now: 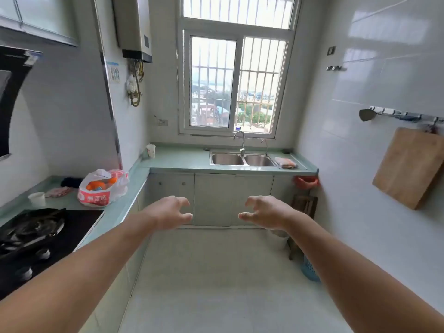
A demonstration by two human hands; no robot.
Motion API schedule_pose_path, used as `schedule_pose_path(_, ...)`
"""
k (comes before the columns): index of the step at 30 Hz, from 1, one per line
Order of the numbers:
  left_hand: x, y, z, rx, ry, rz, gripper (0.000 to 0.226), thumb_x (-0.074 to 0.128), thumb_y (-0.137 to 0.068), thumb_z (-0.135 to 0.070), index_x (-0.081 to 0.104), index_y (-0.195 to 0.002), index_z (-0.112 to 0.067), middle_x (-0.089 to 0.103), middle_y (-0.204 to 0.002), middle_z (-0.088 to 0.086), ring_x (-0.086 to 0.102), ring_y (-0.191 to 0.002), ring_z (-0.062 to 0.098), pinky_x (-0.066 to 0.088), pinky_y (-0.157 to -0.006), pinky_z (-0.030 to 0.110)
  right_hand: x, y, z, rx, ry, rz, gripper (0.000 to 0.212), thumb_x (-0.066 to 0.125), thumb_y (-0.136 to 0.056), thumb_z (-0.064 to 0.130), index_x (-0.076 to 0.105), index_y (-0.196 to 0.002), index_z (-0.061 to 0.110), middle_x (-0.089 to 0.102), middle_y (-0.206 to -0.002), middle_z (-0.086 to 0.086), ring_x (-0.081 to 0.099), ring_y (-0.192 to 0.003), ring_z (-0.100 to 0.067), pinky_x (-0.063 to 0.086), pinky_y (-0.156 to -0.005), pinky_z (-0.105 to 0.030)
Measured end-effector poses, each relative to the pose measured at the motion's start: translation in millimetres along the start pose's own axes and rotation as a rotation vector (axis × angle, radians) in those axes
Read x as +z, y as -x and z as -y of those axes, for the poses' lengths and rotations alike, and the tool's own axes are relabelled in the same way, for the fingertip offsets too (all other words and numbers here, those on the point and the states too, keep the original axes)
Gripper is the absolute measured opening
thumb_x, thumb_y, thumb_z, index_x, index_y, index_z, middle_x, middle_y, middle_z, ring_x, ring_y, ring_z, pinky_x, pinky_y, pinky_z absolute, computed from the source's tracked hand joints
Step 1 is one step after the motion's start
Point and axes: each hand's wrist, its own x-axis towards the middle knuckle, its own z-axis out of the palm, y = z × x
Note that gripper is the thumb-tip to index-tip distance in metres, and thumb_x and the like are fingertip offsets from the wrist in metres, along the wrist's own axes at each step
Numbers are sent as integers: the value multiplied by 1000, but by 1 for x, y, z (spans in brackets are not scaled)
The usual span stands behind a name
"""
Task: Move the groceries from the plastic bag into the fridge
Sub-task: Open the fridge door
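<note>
Both arms reach fwd over the floor [216, 272] of a narrow kitchen, palms down. L hand [171, 212] and R hand [263, 212] hang in mid-air at about the same height, near each other but not touching, in front of the pale cupboard doors [213, 198]. On each hand the fingers [183, 201] are bent claw-like and spread apart, thumb well clear of the rest, w/ nothing between them. The plastic bag [101, 188], white w/ red print, sits on the green L-shaped bench [177, 159] along the L wall, mouth open, w/ orange groceries [92, 186] showing inside; what they are exactly can't be told. It's apart from the L hand, further L and a bit further back. Just L of the bag lie a pinkish cloth [58, 191] and a white paper cup [37, 199]; nearer the camera is a black gas hob [48, 236]. A 2nd cup [151, 150] stands in the bench corner. Under the barred window [236, 82], a steel double sink [242, 160] w/ tap [241, 140] is set into the bench, and a wrapped packet [286, 162] lies just R of it. A wooden cutting board [408, 167] hangs on the R wall.
</note>
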Motion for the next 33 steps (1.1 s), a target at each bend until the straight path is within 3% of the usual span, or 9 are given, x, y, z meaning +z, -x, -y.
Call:
schedule_pose_path(3,-3,-41,16,-13,-8,0,51,53,-94,-52,49,-140,-30,53,-140,1,57,-119,19,46,-98,33,4,-41,0,27,-9,10,57,55,-86,66,55,-131,31,63,-125,1,58,-111,-17,50,-94,-36)
schedule_pose_path(12,4,-165,29,-2,-17,43,50,51,-94,-51,50,-140,-30,53,-136,-2,53,-124,17,47,-102,40,21,-166,-30,71,-41,77,57,54,-83,68,55,-130,35,62,-124,4,57,-111,-15,50,-95,-36)
schedule_pose_path(33,8,-518,68,-190,-57,90,51,49,-94,-53,47,-140,-33,49,-141,-2,49,-129,17,44,-104,41,11,-549,-147,-22,-17,169,54,55,-86,66,55,-129,34,64,-122,6,59,-112,-18,50,-94,-37)
